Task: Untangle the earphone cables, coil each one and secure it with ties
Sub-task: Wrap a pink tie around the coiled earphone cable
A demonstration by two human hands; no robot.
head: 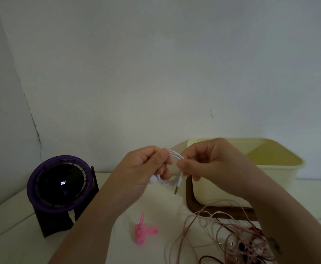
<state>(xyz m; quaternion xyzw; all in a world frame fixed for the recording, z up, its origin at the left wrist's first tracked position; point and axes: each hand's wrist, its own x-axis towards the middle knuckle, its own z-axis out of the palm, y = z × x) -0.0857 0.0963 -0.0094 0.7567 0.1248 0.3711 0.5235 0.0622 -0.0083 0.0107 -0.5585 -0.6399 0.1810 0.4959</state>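
Pink cables tangled | left fingers grip white coil | right fingers pinch it, seemingly

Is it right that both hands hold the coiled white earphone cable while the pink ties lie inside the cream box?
Not quite. The head view shows the pink ties lying on the table, in front of the cream box, not inside it. The rest holds: the left hand and the right hand both hold the coiled white earphone cable.

Head view, forward-down, close over table
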